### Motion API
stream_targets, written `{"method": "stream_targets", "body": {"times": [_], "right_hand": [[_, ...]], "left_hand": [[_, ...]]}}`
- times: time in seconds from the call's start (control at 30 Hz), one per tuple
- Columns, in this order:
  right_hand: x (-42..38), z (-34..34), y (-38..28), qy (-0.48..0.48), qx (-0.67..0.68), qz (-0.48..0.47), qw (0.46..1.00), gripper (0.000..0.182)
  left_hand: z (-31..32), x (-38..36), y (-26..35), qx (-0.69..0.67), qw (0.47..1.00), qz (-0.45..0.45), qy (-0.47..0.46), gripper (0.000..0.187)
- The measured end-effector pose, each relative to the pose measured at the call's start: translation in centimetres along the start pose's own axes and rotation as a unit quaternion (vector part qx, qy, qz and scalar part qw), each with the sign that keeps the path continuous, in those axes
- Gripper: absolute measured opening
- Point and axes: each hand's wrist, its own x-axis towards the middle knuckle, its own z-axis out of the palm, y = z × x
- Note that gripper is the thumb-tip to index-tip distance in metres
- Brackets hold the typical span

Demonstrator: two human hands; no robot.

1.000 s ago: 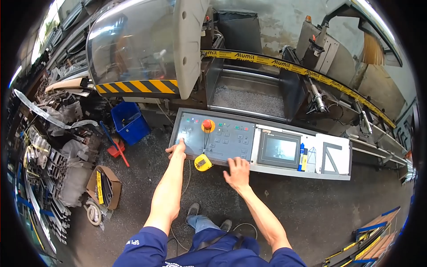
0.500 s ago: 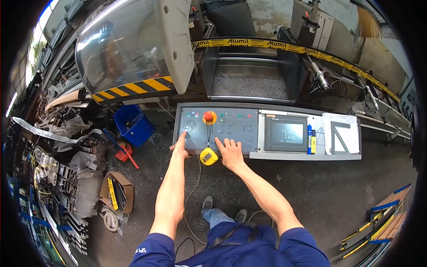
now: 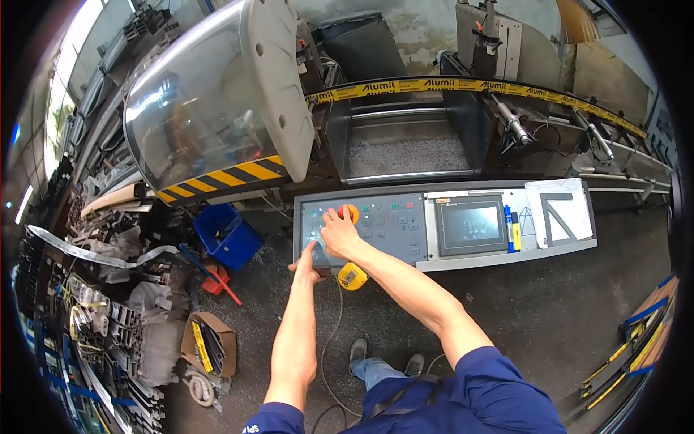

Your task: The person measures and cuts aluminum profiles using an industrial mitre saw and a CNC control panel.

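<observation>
My left hand (image 3: 306, 265) is at the lower left edge of the grey control panel (image 3: 394, 242), thumb apart and a stretched finger on or close to its left buttons. My right hand (image 3: 340, 234) reaches over the left part of the panel with its fingers stretched out, holding nothing. Its fingertips lie beside the red emergency stop button (image 3: 349, 213) and partly cover it; whether they press any button cannot be made out. A yellow tape measure (image 3: 352, 276) hangs at the panel's front edge, below my right hand.
A touchscreen (image 3: 471, 226), a blue marker (image 3: 508, 228) and a set square (image 3: 566, 219) are on the panel's right part. Behind stands a machine with a clear guard (image 3: 195, 108) and a long yellow-taped profile (image 3: 434, 84). A blue bin (image 3: 230, 235) and a cardboard box (image 3: 225, 346) stand left.
My right hand has moved left and up across the panel, from its lower middle to beside the emergency stop. My left hand remains at the left edge. The view has shifted slightly.
</observation>
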Motion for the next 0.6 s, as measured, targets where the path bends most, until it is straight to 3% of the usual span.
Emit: {"method": "stream_targets", "body": {"times": [0.07,0.13,0.17,0.33,0.4,0.53,0.6], "right_hand": [[2.0,4.3,0.4,0.03,-0.024,0.008,0.999,0.042],[2.6,4.7,0.9,-0.009,-0.059,0.029,0.998,0.046],[2.7,4.4,0.6,-0.062,-0.053,0.041,0.996,0.037],[0.8,5.1,0.0,0.024,-0.101,0.023,0.994,0.042],[0.4,4.9,0.0,0.043,-0.11,0.013,0.993,0.039],[0.3,4.9,0.1,0.048,-0.1,0.011,0.994,0.036],[0.4,4.9,0.2,0.049,-0.097,0.017,0.994,0.035]], "left_hand": [[-0.3,-0.8,0.4,0.002,0.999,-0.013,-0.038,0.098],[-1.2,-1.9,1.2,0.018,0.987,-0.036,-0.157,0.103],[-1.0,-2.3,1.3,0.01,0.988,-0.04,-0.152,0.084],[-0.8,-3.4,1.5,0.004,0.987,-0.035,-0.156,0.093],[0.3,-3.8,1.0,-0.008,0.998,-0.007,-0.064,0.088],[1.0,-4.1,0.7,-0.036,0.999,0.009,0.014,0.09],[-0.2,-2.7,0.9,-0.015,0.995,-0.013,-0.101,0.089]]}}
